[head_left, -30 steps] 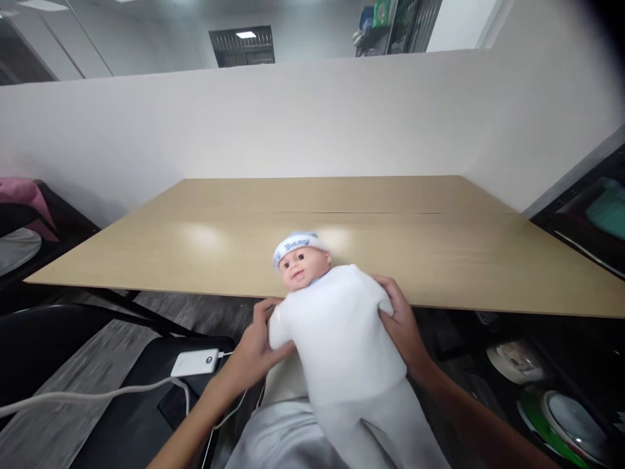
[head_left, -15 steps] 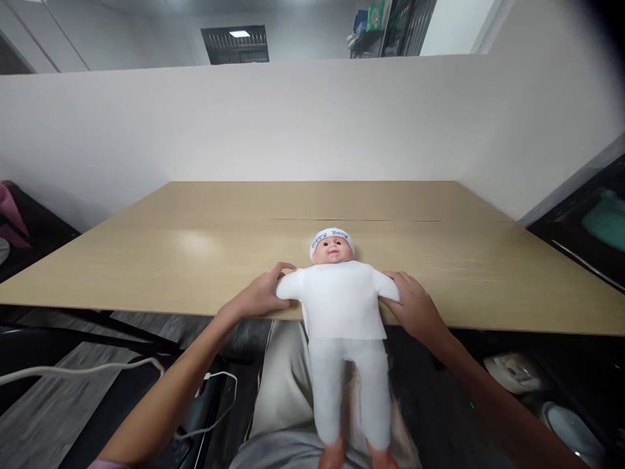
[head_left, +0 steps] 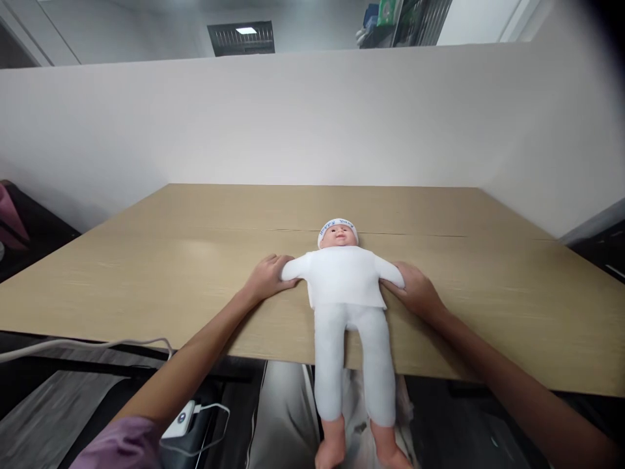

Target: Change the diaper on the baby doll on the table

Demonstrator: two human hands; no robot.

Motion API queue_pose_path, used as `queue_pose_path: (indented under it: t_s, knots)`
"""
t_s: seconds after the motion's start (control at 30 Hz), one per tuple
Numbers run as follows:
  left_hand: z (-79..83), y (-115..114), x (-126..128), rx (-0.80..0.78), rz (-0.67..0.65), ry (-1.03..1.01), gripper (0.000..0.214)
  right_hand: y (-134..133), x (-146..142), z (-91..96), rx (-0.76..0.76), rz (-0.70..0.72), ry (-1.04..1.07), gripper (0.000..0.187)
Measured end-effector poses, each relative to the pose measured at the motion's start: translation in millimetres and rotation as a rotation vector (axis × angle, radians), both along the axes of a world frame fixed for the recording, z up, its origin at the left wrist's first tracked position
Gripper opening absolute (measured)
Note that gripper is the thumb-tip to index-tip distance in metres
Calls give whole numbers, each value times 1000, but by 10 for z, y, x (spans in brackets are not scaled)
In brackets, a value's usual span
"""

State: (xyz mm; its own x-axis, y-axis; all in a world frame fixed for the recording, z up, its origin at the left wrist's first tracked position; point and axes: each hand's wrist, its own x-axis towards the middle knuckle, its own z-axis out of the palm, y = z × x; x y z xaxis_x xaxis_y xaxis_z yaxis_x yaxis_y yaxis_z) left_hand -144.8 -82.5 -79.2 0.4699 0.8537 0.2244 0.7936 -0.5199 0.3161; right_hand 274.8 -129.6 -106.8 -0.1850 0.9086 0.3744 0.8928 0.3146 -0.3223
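Note:
A baby doll (head_left: 346, 277) in a white top and white trousers lies face up on the wooden table (head_left: 146, 260), its lower legs and bare feet hanging past the front edge. Around its head is a white headband (head_left: 338, 223) with blue lettering. My left hand (head_left: 269, 277) is closed on the sleeve end of the doll's arm at the left. At the right, my right hand (head_left: 415, 286) grips the other sleeve end. Both of the doll's arms are spread outward, and its hands do not show.
A white partition (head_left: 312, 117) rises behind the table. Below the front edge, my legs (head_left: 288, 410) are under the doll's feet. A white power bank (head_left: 180, 420) with a white cable (head_left: 222, 423) lies at lower left. Pink cloth (head_left: 10, 215) hangs at far left.
The doll has moved forward, farther onto the table, with both my hands holding its sleeves. The view has shifted, and more of the table's front part shows.

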Motion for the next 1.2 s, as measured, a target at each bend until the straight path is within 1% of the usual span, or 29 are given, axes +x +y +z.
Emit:
queue_pose_path:
  t_s: [0.1,0.2,0.3,0.4,0.5,0.6,0.67,0.77,0.9,1.0,1.1,1.2]
  knots:
    - [-25,368,18,20,26,-21,55,416,-4,-7,9,-21,-3,38]
    - [-40,669,54,36,77,-63,57,778,2,-27,39,-54,-5,37]
    - [-68,966,102,109,105,-81,59,1129,18,-46,83,-70,0,42]
    - [-120,1285,147,207,184,-85,62,1477,35,-57,138,-101,7,44]
    - [-186,1577,171,292,265,-92,59,1762,56,-68,203,-119,-3,45]
    - [-248,1766,162,311,290,-81,50,1921,99,-96,211,-140,-19,51]
    - [-280,1824,143,301,294,-76,47,1961,141,-132,198,-151,-24,57]
    - [-312,1846,116,297,299,-77,47,1982,208,-206,186,-172,-42,61]
    - [-331,1839,106,284,298,-92,46,2031,277,-289,150,-189,-73,60]
    - [-336,1823,103,264,289,-93,46,2051,284,-298,111,-189,-88,60]
    - [-325,1770,97,253,295,-88,50,1967,221,-259,120,-228,-111,63]
    - [-264,1623,134,333,320,-146,60,1725,66,-202,182,-262,-129,66]
